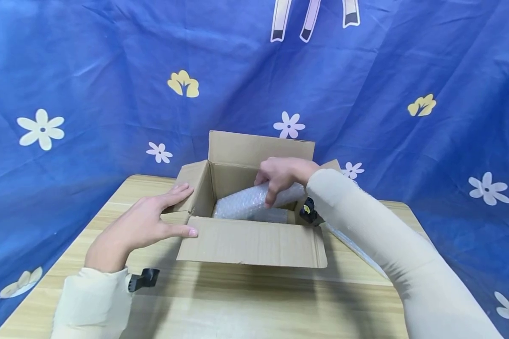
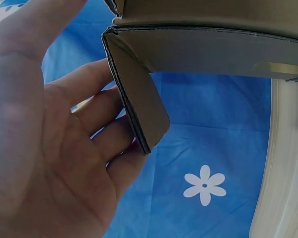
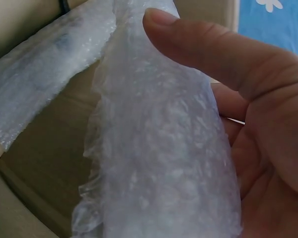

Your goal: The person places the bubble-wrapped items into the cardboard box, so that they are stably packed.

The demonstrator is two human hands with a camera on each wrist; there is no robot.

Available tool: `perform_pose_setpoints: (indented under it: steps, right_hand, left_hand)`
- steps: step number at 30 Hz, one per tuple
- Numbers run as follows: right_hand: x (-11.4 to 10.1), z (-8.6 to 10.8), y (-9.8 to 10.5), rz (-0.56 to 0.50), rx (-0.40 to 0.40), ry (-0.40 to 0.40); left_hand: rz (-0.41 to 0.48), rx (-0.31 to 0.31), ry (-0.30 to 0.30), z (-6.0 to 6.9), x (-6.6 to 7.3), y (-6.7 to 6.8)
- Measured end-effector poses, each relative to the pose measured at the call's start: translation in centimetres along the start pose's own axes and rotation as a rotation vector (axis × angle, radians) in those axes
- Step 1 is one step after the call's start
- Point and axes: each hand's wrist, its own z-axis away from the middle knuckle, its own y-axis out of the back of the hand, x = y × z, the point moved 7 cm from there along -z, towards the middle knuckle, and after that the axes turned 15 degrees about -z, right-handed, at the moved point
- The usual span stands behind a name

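An open cardboard box stands on the table with its flaps folded outward. My right hand reaches into it and grips a bubble-wrapped bundle, thumb on one side and fingers on the other. The bundle lies at a slant, and whatever is inside the wrap cannot be made out. Lower in the box is a second bubble-wrapped piece, beside the held one. At the box's left corner my left hand rests with fairly straight fingers against the left flap and its thumb on the front flap.
The wood-grain table extends toward me in front of the box. A strip of clear plastic wrap lies to the right, partly under my right forearm. Behind the table hangs a blue curtain with flower prints.
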Motion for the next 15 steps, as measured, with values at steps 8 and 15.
perform_pose_setpoints:
  steps: [8,15]
  right_hand:
    - [0.4,-1.5,-1.8,0.003,-0.061,-0.05]
    - [0.4,-2.0,-2.8,0.014,-0.106,-0.086]
  left_hand:
    - [0.011,-0.001,0.003,0.1,-0.1,-0.1]
    - [0.015,-0.002,0.009,0.3,-0.2,-0.1]
